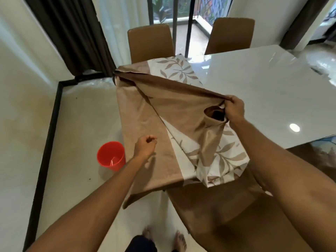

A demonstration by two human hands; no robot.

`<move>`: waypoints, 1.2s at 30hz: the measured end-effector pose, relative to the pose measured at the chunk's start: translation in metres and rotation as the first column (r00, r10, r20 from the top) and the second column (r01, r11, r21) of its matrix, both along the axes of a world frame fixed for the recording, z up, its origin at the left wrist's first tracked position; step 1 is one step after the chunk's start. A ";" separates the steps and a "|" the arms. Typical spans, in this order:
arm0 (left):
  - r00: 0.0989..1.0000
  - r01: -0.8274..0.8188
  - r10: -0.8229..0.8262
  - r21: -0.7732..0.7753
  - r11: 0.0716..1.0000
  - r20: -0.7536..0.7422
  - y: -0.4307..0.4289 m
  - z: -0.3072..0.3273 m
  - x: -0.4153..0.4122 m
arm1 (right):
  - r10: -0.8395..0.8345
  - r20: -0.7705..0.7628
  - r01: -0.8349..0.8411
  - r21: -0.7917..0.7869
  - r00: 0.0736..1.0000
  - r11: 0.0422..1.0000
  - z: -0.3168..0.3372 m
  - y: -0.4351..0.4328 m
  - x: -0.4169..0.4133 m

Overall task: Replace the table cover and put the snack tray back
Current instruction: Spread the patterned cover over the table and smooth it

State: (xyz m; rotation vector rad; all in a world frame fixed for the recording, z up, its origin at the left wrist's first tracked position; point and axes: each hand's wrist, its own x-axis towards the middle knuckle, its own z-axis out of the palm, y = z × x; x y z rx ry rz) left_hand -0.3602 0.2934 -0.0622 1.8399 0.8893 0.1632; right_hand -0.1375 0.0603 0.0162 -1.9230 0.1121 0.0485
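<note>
Bright daylight from window (163,10) beyond hands, slightly blown out. Glossy bench (254,79) mirrors it. Round lamp glare right of right hand (234,110). Soft shadow on cloth (154,115) below left hand (145,146). Wide-angle bending at edges, forearms stretched. Overall soft, mildly blurred.

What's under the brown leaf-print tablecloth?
The tablecloth partly covers a corner of the glossy white table; a brown chair shows below. The table's covered edge is hidden.
</note>
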 end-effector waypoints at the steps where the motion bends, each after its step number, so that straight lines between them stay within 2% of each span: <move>1: 1.000 0.021 -0.021 0.039 0.999 -0.015 0.010 -0.001 0.006 | -0.071 -0.003 0.071 -0.009 0.997 0.997 -0.003 -0.012 0.015; 2: 0.999 0.036 -0.035 0.062 0.997 -0.032 0.019 0.000 0.011 | -0.117 -0.030 0.115 -0.047 0.993 0.992 -0.008 -0.021 0.027; 4: 0.994 0.071 -0.061 0.103 0.992 -0.092 0.040 0.001 0.022 | -0.085 -0.158 0.035 -0.297 0.984 0.954 -0.022 -0.028 0.037; 6: 0.982 0.129 -0.102 0.176 0.976 -0.157 0.063 -0.002 0.038 | -0.056 -0.258 -0.110 -0.586 0.965 0.803 -0.036 -0.019 0.034; 7: 0.975 0.163 -0.125 0.209 0.964 -0.184 0.072 -0.002 0.042 | -0.027 -0.233 -0.135 -0.650 0.972 0.748 -0.038 -0.011 0.025; 10: 0.961 0.220 -0.165 0.257 0.941 -0.221 0.109 -0.002 0.069 | 0.210 -0.075 -0.205 -0.677 0.975 0.707 -0.048 0.039 0.018; 13: 0.941 0.295 -0.221 0.304 0.906 -0.254 0.148 -0.007 0.106 | 0.469 -0.054 -0.374 -0.687 0.882 0.623 -0.062 0.110 0.031; 16: 0.937 0.322 -0.238 0.372 0.871 -0.255 0.203 -0.023 0.161 | 0.600 -0.024 -0.459 -0.669 0.799 0.585 -0.074 0.206 0.068; 18: 0.939 0.334 -0.251 0.445 0.831 -0.237 0.239 -0.037 0.197 | 0.645 -0.020 -0.482 -0.683 0.764 0.549 -0.086 0.269 0.098; 22: 0.941 0.336 -0.251 0.543 0.769 -0.227 0.311 -0.063 0.270 | 0.662 -0.037 -0.500 -0.686 0.749 0.528 -0.105 0.389 0.160; 25: 0.929 0.369 -0.263 0.661 0.653 -0.260 0.346 -0.076 0.309 | 0.679 -0.096 -0.511 -0.737 0.728 0.443 -0.114 0.441 0.184; 27: 0.922 0.384 -0.222 0.688 0.616 -0.316 0.363 -0.086 0.324 | 0.671 -0.071 -0.497 -0.729 0.739 0.471 -0.125 0.456 0.200; 29: 0.921 0.375 -0.178 0.670 0.641 -0.346 0.373 -0.096 0.330 | 0.643 -0.062 -0.486 -0.710 0.763 0.509 -0.128 0.455 0.227; 31: 0.922 0.367 -0.150 0.685 0.630 -0.356 0.376 -0.101 0.335 | 0.555 -0.024 -0.408 -0.704 0.832 0.582 -0.121 0.438 0.266; 34: 0.917 0.370 -0.123 0.698 0.613 -0.379 0.370 -0.100 0.340 | 0.291 0.046 -0.184 -0.676 0.956 0.713 -0.108 0.384 0.329; 36: 0.902 0.380 -0.085 0.686 0.621 -0.423 0.370 -0.096 0.347 | 0.072 0.084 0.002 -0.667 0.994 0.745 -0.100 0.339 0.369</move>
